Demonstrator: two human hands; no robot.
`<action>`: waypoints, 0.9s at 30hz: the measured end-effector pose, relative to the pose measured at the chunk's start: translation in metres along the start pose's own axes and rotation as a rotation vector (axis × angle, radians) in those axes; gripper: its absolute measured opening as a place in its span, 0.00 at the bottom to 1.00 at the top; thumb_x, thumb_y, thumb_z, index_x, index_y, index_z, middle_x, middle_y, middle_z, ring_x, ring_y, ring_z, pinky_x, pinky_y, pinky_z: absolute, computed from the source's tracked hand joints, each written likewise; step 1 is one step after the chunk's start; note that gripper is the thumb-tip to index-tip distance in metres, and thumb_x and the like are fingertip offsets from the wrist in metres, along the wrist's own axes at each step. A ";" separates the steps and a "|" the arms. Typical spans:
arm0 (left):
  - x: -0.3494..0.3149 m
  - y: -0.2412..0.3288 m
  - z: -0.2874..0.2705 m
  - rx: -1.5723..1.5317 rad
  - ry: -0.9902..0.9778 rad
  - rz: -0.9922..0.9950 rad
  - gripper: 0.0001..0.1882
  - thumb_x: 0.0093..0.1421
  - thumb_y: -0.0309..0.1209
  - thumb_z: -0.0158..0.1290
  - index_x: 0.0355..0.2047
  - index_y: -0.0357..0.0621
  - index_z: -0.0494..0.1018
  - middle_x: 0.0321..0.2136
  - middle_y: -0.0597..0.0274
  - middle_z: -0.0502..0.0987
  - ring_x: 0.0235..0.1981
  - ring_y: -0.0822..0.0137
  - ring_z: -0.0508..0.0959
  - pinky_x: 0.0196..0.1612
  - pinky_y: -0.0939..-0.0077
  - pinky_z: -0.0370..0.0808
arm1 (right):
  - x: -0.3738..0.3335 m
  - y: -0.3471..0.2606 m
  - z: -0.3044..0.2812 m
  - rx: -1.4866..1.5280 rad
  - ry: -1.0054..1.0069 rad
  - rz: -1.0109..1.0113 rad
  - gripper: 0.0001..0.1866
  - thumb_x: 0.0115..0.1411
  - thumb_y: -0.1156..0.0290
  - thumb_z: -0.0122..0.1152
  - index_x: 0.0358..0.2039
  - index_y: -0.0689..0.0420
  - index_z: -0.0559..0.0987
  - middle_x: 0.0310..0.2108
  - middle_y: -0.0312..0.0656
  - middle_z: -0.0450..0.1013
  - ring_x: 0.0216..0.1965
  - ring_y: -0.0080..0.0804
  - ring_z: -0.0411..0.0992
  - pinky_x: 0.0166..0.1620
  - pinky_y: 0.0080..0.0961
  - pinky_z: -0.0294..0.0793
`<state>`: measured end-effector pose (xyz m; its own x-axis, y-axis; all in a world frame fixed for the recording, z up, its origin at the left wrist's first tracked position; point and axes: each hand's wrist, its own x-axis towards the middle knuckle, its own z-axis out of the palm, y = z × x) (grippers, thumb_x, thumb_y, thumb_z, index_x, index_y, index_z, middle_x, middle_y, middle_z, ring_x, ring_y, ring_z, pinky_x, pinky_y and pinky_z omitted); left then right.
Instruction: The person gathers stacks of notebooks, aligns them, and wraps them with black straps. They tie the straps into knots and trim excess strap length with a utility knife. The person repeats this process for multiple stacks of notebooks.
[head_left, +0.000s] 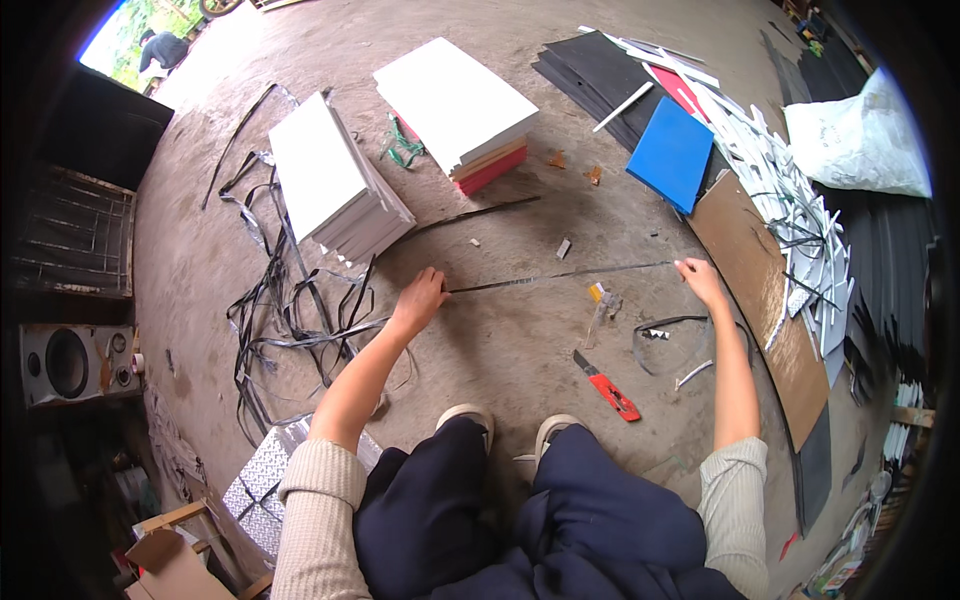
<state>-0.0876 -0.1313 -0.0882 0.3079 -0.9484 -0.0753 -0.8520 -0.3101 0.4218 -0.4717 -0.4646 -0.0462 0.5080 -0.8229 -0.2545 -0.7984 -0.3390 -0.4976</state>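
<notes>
Across the floor [490,345], beyond a red cutter [608,391], the left hand [423,294] and right hand [698,276] pinch a dark strap [560,276] stretched between them; straightening seems the step; the next move likely needs even tension.

I see the left forearm [366,385] slanting up from the lower left of the frame to the left hand [423,294], curled closed near the middle. Well apart, the right forearm [736,380] stands nearly upright toward the right, the right hand [700,279] closed in a pinch.
</notes>
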 end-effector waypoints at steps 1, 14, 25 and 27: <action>-0.003 -0.004 -0.005 0.013 -0.009 0.001 0.12 0.49 0.32 0.53 0.31 0.40 0.65 0.32 0.54 0.67 0.38 0.53 0.68 0.40 0.62 0.66 | 0.004 0.002 0.009 0.003 -0.009 -0.004 0.20 0.54 0.54 0.51 0.16 0.58 0.72 0.14 0.39 0.66 0.20 0.27 0.65 0.27 0.26 0.62; 0.001 0.027 -0.034 -0.272 0.240 -0.109 0.17 0.56 0.39 0.48 0.37 0.37 0.66 0.32 0.52 0.69 0.37 0.57 0.70 0.40 0.68 0.66 | 0.024 -0.064 0.033 -0.308 0.166 -0.115 0.30 0.51 0.50 0.54 0.50 0.55 0.64 0.51 0.52 0.54 0.53 0.50 0.54 0.53 0.42 0.56; 0.153 -0.035 -0.057 -1.142 0.661 -0.767 0.36 0.59 0.56 0.30 0.48 0.32 0.63 0.47 0.43 0.67 0.50 0.54 0.66 0.52 0.65 0.60 | 0.128 -0.337 0.049 -0.224 0.297 -0.824 0.25 0.53 0.50 0.52 0.48 0.48 0.68 0.54 0.49 0.57 0.55 0.48 0.53 0.56 0.42 0.52; 0.183 -0.002 -0.035 -1.244 0.674 -0.726 0.37 0.59 0.57 0.28 0.49 0.33 0.63 0.46 0.45 0.67 0.51 0.55 0.65 0.53 0.65 0.59 | 0.144 -0.344 0.065 -0.372 0.280 -0.744 0.29 0.52 0.43 0.47 0.52 0.44 0.65 0.56 0.46 0.54 0.58 0.49 0.49 0.58 0.48 0.46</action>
<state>-0.0152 -0.3022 -0.0713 0.8882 -0.3231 -0.3265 0.3116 -0.0987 0.9451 -0.1029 -0.4369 0.0349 0.8797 -0.3941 0.2662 -0.3696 -0.9188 -0.1386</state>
